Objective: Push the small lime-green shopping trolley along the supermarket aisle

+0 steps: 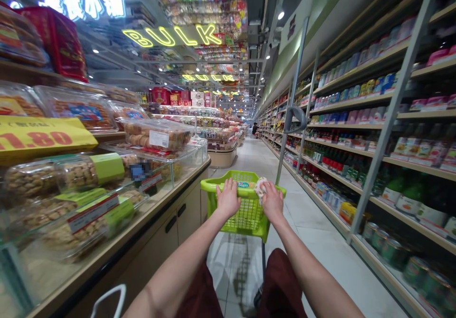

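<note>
A lime-green shopping cart [245,217] stands straight in front of me, its plastic basket low over the floor. My left hand [228,199] lies over the left part of its handle, fingers curled over the bar. On the right part is my right hand [272,201], closed on the handle together with a crumpled whitish bundle [261,187] that looks like cloth or tissue. Between the hands a label [245,185] sits on the handle. The basket's inside is mostly hidden from here.
A counter [178,208] with packed nuts and biscuits [153,132] runs close on the left, under a yellow price sign [42,137]. Shelves [356,151] of cans and bottles line the right, with a grey metal post [292,90] before them. The tiled aisle [249,151] stretches ahead.
</note>
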Available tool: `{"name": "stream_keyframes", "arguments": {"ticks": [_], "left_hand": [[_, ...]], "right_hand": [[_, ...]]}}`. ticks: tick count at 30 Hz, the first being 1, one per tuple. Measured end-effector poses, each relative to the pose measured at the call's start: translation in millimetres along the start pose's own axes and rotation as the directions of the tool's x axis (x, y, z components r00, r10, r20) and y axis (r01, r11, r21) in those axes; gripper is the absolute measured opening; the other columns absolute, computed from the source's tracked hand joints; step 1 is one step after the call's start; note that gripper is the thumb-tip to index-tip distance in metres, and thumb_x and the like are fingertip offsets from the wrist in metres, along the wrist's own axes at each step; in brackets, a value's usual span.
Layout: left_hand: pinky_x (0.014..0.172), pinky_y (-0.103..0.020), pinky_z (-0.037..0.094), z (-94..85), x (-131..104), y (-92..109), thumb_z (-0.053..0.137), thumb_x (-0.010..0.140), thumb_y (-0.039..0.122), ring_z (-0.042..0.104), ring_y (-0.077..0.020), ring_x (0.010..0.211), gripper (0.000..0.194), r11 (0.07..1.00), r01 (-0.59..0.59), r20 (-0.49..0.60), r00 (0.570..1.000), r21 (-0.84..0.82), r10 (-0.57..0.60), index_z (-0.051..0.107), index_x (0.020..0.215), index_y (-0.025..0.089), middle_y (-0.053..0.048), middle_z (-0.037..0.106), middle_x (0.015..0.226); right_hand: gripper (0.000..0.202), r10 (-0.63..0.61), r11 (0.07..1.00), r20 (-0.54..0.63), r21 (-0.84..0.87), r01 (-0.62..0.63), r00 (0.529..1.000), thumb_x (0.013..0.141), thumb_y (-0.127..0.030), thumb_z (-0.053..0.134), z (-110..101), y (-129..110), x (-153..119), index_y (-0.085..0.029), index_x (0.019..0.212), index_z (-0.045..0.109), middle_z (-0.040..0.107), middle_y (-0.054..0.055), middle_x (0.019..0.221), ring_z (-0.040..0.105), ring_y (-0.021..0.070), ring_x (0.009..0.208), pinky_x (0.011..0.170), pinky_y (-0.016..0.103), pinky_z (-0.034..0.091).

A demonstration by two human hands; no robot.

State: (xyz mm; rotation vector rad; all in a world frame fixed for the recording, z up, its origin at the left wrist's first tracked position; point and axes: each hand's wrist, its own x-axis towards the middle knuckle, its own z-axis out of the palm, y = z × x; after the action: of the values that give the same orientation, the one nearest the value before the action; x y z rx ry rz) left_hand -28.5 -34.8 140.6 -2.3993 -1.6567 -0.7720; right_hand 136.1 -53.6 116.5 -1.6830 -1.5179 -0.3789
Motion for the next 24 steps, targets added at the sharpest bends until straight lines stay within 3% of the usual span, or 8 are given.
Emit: {"name": "stream_keyframes", "arguments": {"ticks": [4, 7, 10, 14, 19, 24], "left_hand": [[0.107, -0.049, 0.015, -9.8, 5.0, 18.2, 0.036, 0.084, 0.030, 0.019, -0.0200, 0.134, 0.051, 0.986, -0.128, -0.052, 0.991, -0.105, 0.123, 0.030, 0.133, 0.018, -0.008, 0.024, 0.145], [0.107, -0.045, 0.017, -13.9, 10.5, 27.1, 0.029, 0.089, 0.034, 0.024, -0.0179, 0.132, 0.046, 0.958, -0.201, -0.025, 0.979, -0.203, 0.200, 0.031, 0.132, 0.020, -0.006, 0.030, 0.143], [0.106, -0.045, 0.020, -12.2, 15.4, 29.5, 0.026, 0.090, 0.037, 0.035, -0.0178, 0.126, 0.043, 0.950, -0.175, 0.032, 0.981, -0.257, 0.189, 0.034, 0.130, 0.023, -0.005, 0.040, 0.137], [0.103, -0.050, 0.021, -5.0, 19.6, 34.3, 0.033, 0.086, 0.045, 0.040, -0.0217, 0.121, 0.045, 0.977, -0.113, 0.020, 0.993, -0.181, 0.119, 0.038, 0.126, 0.024, -0.006, 0.044, 0.134], [0.103, -0.055, 0.017, 4.8, 18.5, 45.0, 0.048, 0.079, 0.037, 0.036, -0.0256, 0.123, 0.050, 0.991, -0.114, -0.053, 0.993, -0.072, 0.110, 0.039, 0.125, 0.021, -0.010, 0.041, 0.135], [0.105, -0.054, 0.013, 2.3, 13.4, 21.1, 0.046, 0.078, 0.025, 0.039, -0.0227, 0.122, 0.047, 0.984, -0.177, -0.091, 0.980, -0.023, 0.175, 0.038, 0.124, 0.024, -0.006, 0.043, 0.134]], "right_hand": [[0.050, -0.069, 0.993, 0.010, 0.098, 0.067, 0.998, 0.078, -0.013, 0.039, 5.2, -20.3, -0.7, -0.014, 0.128, 0.040, 0.044, 0.012, 0.133, 0.040, 0.0221, 0.122, 0.101, 0.042, 0.027], [0.057, -0.138, 0.963, 0.002, 0.234, 0.134, 0.990, 0.078, -0.015, 0.039, 8.2, -36.8, -2.0, -0.012, 0.134, 0.030, 0.046, 0.014, 0.131, 0.046, 0.0225, 0.118, 0.099, 0.040, 0.032], [0.068, -0.151, 0.911, -0.004, 0.387, 0.140, 0.989, 0.075, -0.016, 0.042, 5.8, -36.3, -3.1, -0.012, 0.138, 0.020, 0.052, 0.013, 0.126, 0.051, 0.0213, 0.112, 0.094, 0.036, 0.039], [0.071, -0.126, 0.855, -0.069, 0.499, 0.144, 0.990, 0.073, -0.018, 0.042, -0.1, -18.7, -4.7, -0.012, 0.139, 0.016, 0.051, 0.013, 0.127, 0.052, 0.0195, 0.112, 0.092, 0.034, 0.042], [0.060, 0.010, 0.949, -0.158, 0.313, 0.041, 0.987, 0.074, -0.017, 0.038, -1.2, -3.0, -5.7, -0.011, 0.133, 0.030, 0.050, 0.015, 0.127, 0.046, 0.0223, 0.117, 0.099, 0.042, 0.032], [0.049, -0.069, 0.995, -0.028, 0.070, 0.071, 0.997, 0.076, -0.015, 0.037, 0.4, 5.4, -12.2, -0.010, 0.125, 0.044, 0.050, 0.015, 0.126, 0.042, 0.0236, 0.121, 0.103, 0.049, 0.020]]}}
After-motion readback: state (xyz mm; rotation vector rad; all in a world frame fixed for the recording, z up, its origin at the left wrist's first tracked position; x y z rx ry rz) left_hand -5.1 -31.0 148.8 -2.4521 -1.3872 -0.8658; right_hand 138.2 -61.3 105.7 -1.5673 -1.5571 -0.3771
